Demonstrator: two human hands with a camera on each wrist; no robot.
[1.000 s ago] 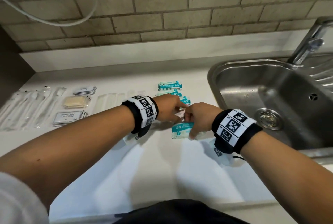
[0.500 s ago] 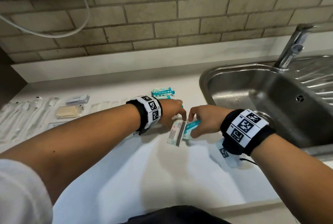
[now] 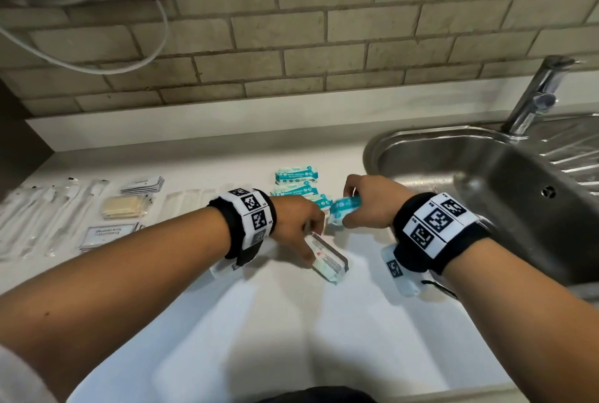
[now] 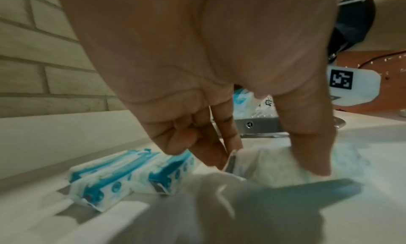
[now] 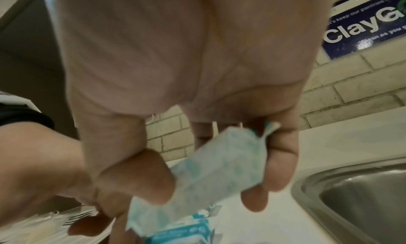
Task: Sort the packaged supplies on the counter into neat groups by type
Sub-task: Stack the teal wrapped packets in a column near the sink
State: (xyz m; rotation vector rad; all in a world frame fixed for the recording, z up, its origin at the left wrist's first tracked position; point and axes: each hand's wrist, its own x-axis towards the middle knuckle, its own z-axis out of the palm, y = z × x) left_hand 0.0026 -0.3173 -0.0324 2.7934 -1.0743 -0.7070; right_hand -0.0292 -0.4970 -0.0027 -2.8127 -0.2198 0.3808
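Note:
On the white counter (image 3: 291, 321), my left hand (image 3: 311, 245) pinches a white packet with a dark edge (image 3: 329, 258) between thumb and fingers, low on the surface. The left wrist view shows the same white packet (image 4: 274, 162) under those fingers. My right hand (image 3: 348, 205) holds a teal wipe packet (image 3: 344, 209) tilted just above the counter; in the right wrist view that teal wipe packet (image 5: 204, 174) lies between thumb and fingers. Behind both hands, a few matching teal packets (image 3: 295, 177) lie in a row, and they also show as teal packets (image 4: 123, 171) at the left hand's side.
A steel sink (image 3: 486, 172) with a tap (image 3: 534, 98) lies right of my right hand. At the left lie clear-wrapped utensils (image 3: 39, 218), a beige pack (image 3: 123, 208), stacked sachets (image 3: 142, 185) and labelled packets (image 3: 107, 234). A tiled wall backs the counter.
The hands have parted. The right hand lifted the teal packet and carried it back toward the teal row. The left hand drew the white packet nearer to me.

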